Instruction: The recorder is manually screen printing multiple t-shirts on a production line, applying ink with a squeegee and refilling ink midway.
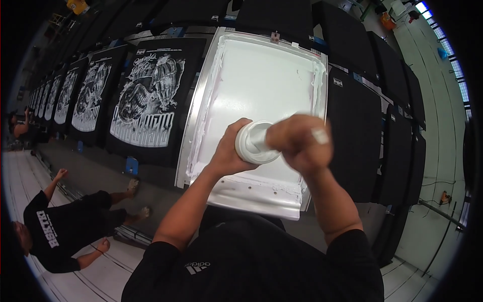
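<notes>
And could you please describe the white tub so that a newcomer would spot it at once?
Find the pale, metal-framed printing screen among the black fabric panels. Over its lower half, the wearer's left hand grips the white tub. Its round rim sets it apart from that rectangular screen.

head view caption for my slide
Left hand holds a white container over a framed screen, right hand blurred at its rim.

Screen-printing workshop

Long rows of flat black fabric panels [354,141], several bearing white-and-grey graphics [146,95]; silver metal-framed rectangular print screen [266,75] edged with thick white paste [206,116]; co-worker in black short-sleeved shirt [80,226] beside the left row, pale dark-lined floor [100,282].
</notes>
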`<state>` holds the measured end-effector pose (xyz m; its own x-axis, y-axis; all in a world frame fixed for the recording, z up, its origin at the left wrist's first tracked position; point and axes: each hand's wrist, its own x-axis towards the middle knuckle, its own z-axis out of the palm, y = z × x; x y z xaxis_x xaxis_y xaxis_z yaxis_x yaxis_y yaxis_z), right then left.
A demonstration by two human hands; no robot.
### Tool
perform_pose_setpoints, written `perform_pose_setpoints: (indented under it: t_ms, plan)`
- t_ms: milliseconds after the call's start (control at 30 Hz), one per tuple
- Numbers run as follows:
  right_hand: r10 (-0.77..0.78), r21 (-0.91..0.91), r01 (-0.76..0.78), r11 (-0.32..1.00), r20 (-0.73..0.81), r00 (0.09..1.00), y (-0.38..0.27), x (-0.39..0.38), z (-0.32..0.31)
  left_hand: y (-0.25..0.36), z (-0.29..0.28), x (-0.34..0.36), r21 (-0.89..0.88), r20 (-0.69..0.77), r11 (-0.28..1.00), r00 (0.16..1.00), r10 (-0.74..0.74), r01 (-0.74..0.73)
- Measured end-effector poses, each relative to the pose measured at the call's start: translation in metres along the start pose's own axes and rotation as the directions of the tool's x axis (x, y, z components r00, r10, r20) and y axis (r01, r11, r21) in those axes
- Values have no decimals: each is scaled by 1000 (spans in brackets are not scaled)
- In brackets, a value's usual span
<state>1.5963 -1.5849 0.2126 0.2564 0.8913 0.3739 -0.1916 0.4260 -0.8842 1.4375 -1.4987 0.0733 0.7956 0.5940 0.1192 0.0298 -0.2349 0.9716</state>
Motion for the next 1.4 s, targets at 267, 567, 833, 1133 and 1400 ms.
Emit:
perform_pose_setpoints:
  t_ms: [267,567,833,1133,1400]
  plan:
    - [209,156,-186,970,-141,968,30,-3,-22,7,-11,-5,32,-13,998,998,-60,60]
    - [161,365,-160,917,28,986,-10,31,-39,9,-17,-13,62,38,988,989,-141,139]
    - [-79,297,-15,955,302,950,-16,30,-48,38,-55,3,242,-2,957,986,168,-163]
    - [357,-265,-428,864,-278,892,3,-31,-58,21,-81,1,748,-102,659,967,233,-79]
    - [755,-897,-311,313,36,655,-15,13,-51,24,-84,10,830,-95,552,958,270,-73]
